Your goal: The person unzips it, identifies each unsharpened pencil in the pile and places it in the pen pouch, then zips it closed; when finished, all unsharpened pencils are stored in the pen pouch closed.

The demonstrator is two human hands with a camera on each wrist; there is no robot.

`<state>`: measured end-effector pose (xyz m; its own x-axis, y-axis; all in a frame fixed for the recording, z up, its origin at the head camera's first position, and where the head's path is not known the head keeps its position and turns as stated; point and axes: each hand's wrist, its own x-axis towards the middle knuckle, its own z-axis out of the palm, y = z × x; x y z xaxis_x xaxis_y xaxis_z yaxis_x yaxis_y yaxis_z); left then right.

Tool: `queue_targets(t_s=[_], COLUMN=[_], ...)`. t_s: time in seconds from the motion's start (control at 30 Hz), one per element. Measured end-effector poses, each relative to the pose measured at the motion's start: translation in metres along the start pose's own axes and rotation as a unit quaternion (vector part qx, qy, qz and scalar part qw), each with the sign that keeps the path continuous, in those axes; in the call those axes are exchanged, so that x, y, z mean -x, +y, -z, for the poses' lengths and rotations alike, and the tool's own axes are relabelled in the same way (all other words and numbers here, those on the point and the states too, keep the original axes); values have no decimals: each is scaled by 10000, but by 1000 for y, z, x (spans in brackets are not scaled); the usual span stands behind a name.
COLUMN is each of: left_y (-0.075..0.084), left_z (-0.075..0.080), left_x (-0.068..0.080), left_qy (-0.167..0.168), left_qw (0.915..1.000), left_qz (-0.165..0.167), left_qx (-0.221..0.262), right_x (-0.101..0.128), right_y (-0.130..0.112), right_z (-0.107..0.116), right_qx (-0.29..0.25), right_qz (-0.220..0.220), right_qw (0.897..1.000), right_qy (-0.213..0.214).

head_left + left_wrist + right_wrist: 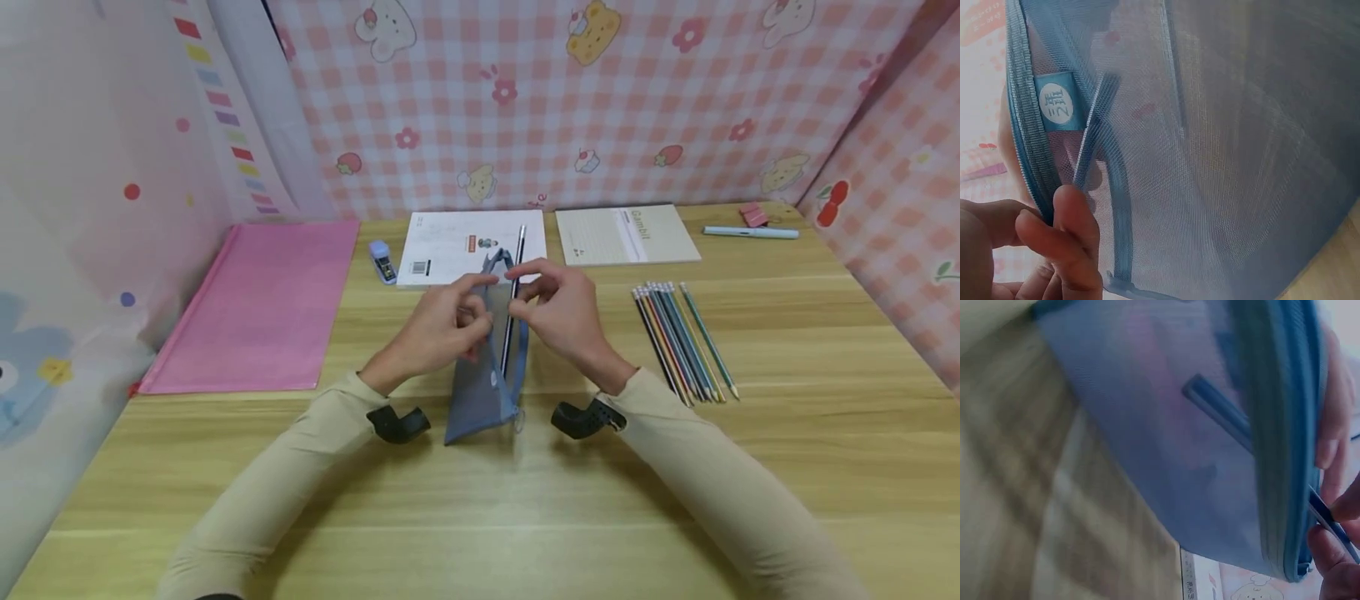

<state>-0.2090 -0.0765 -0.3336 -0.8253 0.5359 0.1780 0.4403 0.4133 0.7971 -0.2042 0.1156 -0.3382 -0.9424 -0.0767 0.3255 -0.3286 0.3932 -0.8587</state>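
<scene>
A blue mesh zipper pouch [474, 398] stands mid-table with its mouth parted and its zipper pull hanging at the near end. My left hand [441, 327] pinches the zippered edge on the left side of the mouth; in the left wrist view the thumb and fingers meet at the zipper, below a small cloth label [1057, 102]. With thumb and fingers, my right hand [567, 315] pinches a dark striped pencil [521, 250]. The pencil slants through the mouth, its lower part [1219, 412] showing through the mesh and its upper end sticking out.
Several pencils [678, 342] lie side by side at the right. Along the back are a white booklet [442, 242], a beige notebook [600, 237], a light blue pen [750, 232] and a pink binder clip [753, 214]. A pink folder [262, 308] and a small purple-capped case [382, 260] lie left.
</scene>
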Motion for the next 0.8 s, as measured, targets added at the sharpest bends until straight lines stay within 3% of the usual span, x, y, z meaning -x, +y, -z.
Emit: queue_targets(t_s=[0.3, 0.5, 0.67, 0.8], left_y=[1, -1, -5, -7], left_z=[-2, -1, 0, 1], left_x=[1, 2, 3, 4], left_qy=[234, 277, 242, 193], left_qw=[9994, 9993, 9995, 9996], left_qz=[-201, -182, -132, -116], left_qx=[130, 161, 165, 176], right_x=[13, 13, 14, 13], right_y=[-5, -8, -3, 6], right_z=[-5, -2, 11, 36], right_qx=[979, 1209, 1447, 1734], right_qz=[251, 389, 747, 896], right_qw=[9922, 9839, 9815, 9787], right_qy=[-728, -1258, -1007, -642])
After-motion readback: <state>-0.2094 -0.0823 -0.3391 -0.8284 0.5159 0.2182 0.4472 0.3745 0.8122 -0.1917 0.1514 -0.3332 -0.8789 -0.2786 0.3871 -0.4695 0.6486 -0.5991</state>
